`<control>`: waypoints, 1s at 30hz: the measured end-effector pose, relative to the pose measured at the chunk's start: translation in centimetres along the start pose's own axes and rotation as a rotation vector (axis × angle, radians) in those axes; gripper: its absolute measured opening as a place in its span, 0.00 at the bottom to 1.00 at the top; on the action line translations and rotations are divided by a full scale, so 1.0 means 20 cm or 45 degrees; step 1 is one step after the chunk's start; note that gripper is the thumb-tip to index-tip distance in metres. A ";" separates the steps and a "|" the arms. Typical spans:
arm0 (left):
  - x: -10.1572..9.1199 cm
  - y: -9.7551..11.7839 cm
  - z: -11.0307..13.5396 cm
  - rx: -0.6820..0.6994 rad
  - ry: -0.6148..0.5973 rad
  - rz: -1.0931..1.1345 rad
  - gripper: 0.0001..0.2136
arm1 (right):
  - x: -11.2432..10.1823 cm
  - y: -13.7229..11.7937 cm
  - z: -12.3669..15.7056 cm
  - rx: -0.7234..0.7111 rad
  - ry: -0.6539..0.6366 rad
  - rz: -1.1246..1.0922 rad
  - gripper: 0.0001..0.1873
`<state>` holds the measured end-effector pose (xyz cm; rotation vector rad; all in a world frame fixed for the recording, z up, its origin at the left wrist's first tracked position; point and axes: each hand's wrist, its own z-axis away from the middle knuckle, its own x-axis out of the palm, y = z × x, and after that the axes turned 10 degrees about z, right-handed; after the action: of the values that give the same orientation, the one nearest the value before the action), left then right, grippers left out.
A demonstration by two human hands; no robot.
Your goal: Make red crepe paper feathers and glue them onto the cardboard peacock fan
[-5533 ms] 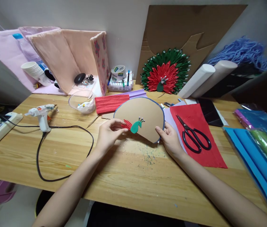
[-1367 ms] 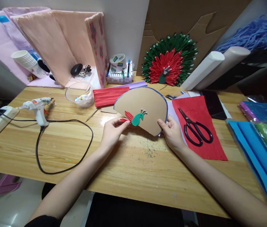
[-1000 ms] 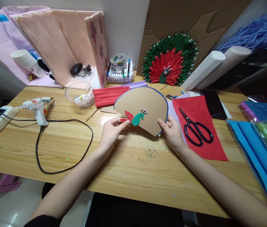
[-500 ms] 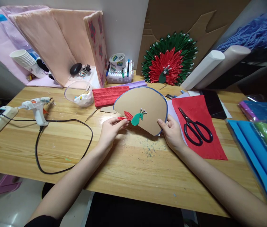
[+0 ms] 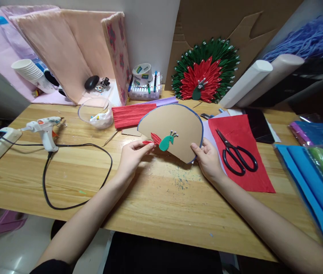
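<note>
A fan-shaped brown cardboard piece (image 5: 175, 123) with a blue edge is held tilted above the wooden table (image 5: 155, 205). A small green peacock body (image 5: 165, 143) and a red paper feather (image 5: 155, 137) sit near its lower point. My left hand (image 5: 131, 158) pinches a red feather strip (image 5: 147, 142) at the cardboard's left lower edge. My right hand (image 5: 208, 160) grips the cardboard's right lower edge, thumb on top.
A glue gun (image 5: 45, 127) with a looped black cord lies at the left. Black scissors (image 5: 235, 154) rest on red paper (image 5: 240, 152) at the right. A finished red and green peacock fan (image 5: 204, 76), a marker box, tape, a clear bowl and coloured sheets stand around.
The view shifted since the oldest frame. My left hand's fingers have slid slightly left along the red feather strip; the cardboard and my right hand stay almost still.
</note>
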<state>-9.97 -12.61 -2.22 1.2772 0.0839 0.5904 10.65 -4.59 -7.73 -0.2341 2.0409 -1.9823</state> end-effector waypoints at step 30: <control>-0.02 -0.01 -0.01 0.204 0.101 -0.166 0.10 | 0.00 0.00 0.00 -0.010 -0.004 -0.003 0.20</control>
<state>-10.35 -12.66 -2.59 1.3916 0.2830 0.5293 10.62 -4.67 -7.64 -0.2416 2.0479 -1.9741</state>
